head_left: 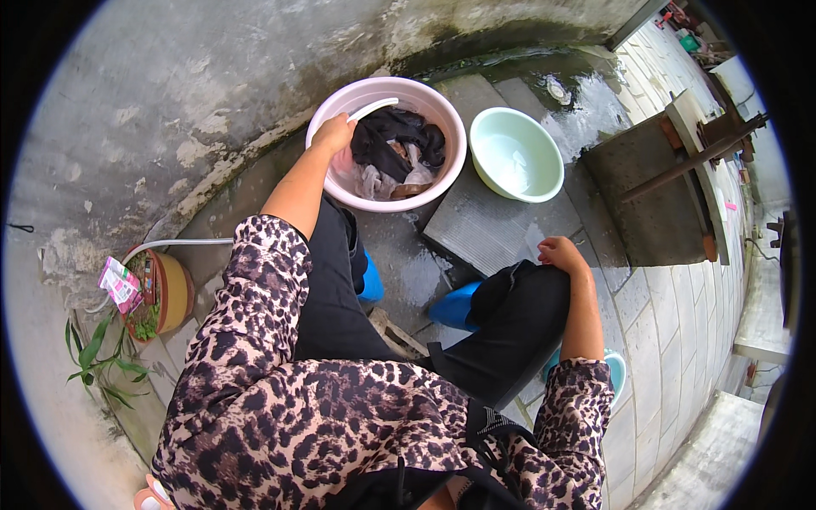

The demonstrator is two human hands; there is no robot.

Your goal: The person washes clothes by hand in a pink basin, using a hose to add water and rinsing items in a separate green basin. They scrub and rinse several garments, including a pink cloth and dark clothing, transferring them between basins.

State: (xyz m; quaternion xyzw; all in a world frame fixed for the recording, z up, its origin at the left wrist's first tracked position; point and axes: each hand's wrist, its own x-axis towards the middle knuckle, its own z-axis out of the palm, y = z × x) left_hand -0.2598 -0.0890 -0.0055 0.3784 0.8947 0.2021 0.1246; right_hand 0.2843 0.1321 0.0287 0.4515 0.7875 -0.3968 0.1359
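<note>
My left hand (336, 132) grips a white hose (375, 108) near its end, at the left rim of a large pink basin (454, 131). The hose end points over the basin. Dark wet cloth (389, 143) and paler, see-through-looking material (376, 182) lie in the basin. My right hand (561, 254) rests at my right knee, its fingers partly curled; whether they are closed is unclear. A pale green basin (517, 156) stands right of the pink one, with some clear water in it.
A concrete wall (210, 83) runs along the left. A potted plant (175, 293) with a pink-and-white packet (120, 284) stands by it. A concrete block-like structure (644, 191) with a metal bar stands at right. The paving is wet; a turquoise basin (616, 376) is partly hidden behind my right arm.
</note>
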